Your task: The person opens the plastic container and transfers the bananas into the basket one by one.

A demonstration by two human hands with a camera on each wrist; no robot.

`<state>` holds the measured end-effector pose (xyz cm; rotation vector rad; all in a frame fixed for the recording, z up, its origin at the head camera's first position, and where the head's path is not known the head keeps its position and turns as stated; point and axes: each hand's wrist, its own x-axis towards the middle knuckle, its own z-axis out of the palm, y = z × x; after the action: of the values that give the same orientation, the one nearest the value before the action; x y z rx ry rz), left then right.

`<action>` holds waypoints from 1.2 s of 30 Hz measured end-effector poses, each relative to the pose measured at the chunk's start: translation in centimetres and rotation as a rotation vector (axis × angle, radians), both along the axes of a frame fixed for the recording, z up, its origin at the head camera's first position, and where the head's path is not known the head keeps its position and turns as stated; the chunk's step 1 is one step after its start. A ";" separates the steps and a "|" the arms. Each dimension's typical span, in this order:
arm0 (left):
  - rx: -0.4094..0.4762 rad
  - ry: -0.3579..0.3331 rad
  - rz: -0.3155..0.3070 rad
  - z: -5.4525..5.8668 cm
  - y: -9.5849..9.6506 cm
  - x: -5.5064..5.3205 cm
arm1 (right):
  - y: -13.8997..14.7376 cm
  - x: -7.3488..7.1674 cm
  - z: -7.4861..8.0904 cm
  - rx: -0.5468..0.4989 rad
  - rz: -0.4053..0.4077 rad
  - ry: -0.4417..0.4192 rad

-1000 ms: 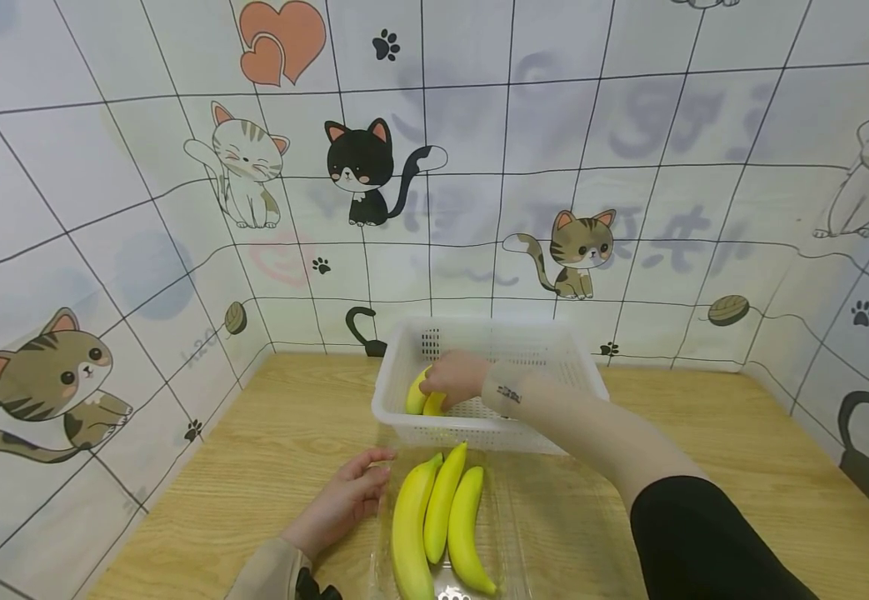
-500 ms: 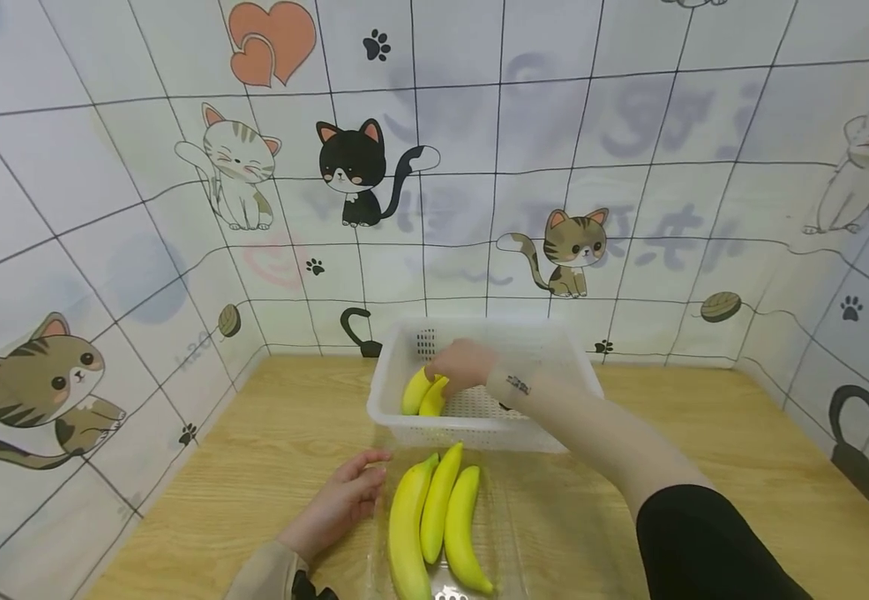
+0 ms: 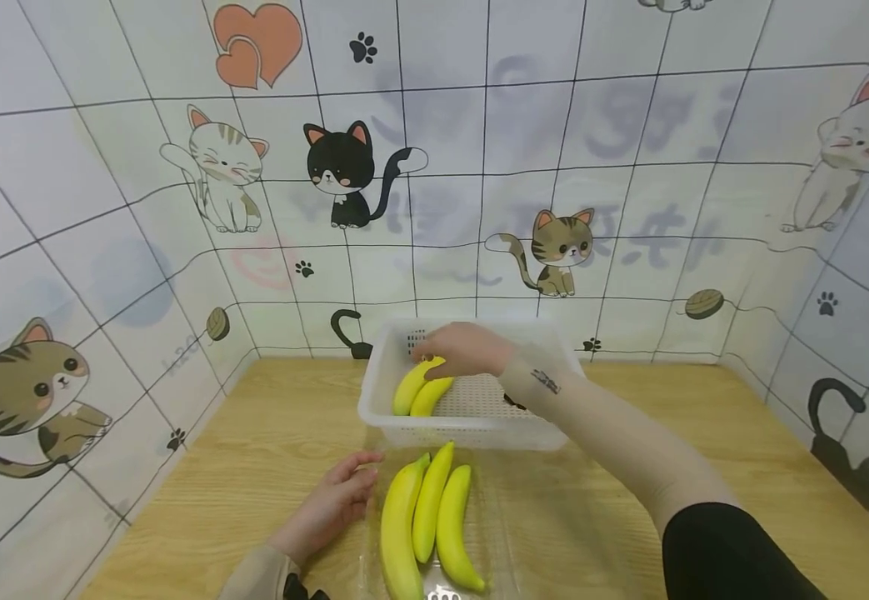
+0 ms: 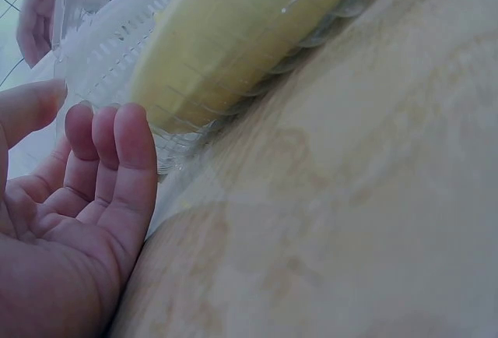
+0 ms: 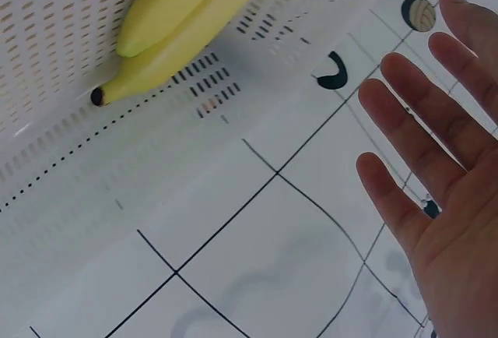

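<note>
In the head view, two yellow bananas (image 3: 410,388) lie side by side at the left end of a white plastic basket (image 3: 471,425). My right hand (image 3: 467,350) is over them; the right wrist view shows its fingers (image 5: 401,139) spread and straight, holding nothing and apart from the bananas. Three more bananas (image 3: 398,525) lie in a clear plastic tray (image 3: 507,542) in front of the basket. At that tray's left side rests my left hand (image 3: 329,507), fingers loosely bent. Its fingertips (image 4: 134,128) are close to the tray wall; whether they touch it, I cannot tell.
A wooden tabletop (image 3: 292,408) lies under the tray and basket. Behind and at both sides rise walls (image 3: 434,208) covered with cat-print tiles; the basket stands close to the back one.
My right hand has lifted off the bananas in the basket, and they show more fully now. The head view has turned slightly right. My left hand stays by the tray.
</note>
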<state>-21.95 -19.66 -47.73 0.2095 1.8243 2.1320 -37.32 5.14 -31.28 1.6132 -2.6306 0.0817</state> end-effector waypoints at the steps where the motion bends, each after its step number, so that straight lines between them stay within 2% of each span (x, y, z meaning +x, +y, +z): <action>1: 0.003 0.002 0.000 0.0 0.0 0.0 | 0.0 0.5 0.2 -0.009 0.013 -0.001; 3: 0.008 0.002 -0.004 0.0 -0.1 0.0 | 0.1 1.6 0.5 -0.021 0.052 -0.006; 5: 0.014 -0.001 -0.007 0.0 -0.1 0.0 | 0.2 2.6 0.4 -0.017 0.107 0.025; 10: 0.023 0.001 -0.013 -0.1 -0.2 0.1 | 0.2 5.3 -0.5 0.012 0.252 0.150; 15: 0.023 0.008 -0.021 0.1 -0.2 0.1 | 0.1 7.9 -1.5 0.003 0.346 0.207; 18: 0.023 0.005 -0.024 0.1 -0.2 0.1 | 0.0 9.1 -2.5 -0.015 0.352 0.221; 23: 0.022 0.003 -0.035 0.0 -0.1 0.1 | 0.0 10.6 -4.6 -0.024 0.321 0.186; 27: 0.015 0.001 -0.040 0.0 -0.1 0.1 | 0.1 11.4 -6.0 -0.060 0.374 0.167; 31: 0.014 0.005 -0.037 -0.1 -0.2 0.1 | 0.0 12.1 -6.7 -0.045 0.401 0.131; 36: 0.012 0.009 -0.044 0.0 -0.2 0.0 | 0.3 13.0 -6.8 0.002 0.350 0.041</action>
<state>-21.95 -19.81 -47.73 0.2601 1.7947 2.1160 -24.32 5.42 -38.07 2.0330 -2.2913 0.0594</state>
